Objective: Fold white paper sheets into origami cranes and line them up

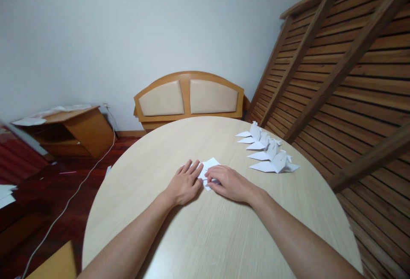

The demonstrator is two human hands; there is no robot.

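A small folded sheet of white paper [211, 162] lies on the round table [211, 236] in front of me, partly covered by both hands. My left hand [185, 183] rests flat on its left side, fingers spread and pointing away from me. On its right side is my right hand [229, 182], with fingers curled and thumb and fingertips brought together at the paper's near part. Whether a fold is pinched between those fingertips is hidden. Several white folded-paper birds [278, 162] stand in a row at the table's right side.
Past the far table edge stands a headboard [191, 95] against the wall. Wooden slats [333, 86] lean at the right. A low cabinet [86, 131] with papers on top is at the left, and a white cable [80, 187] runs across the dark floor.
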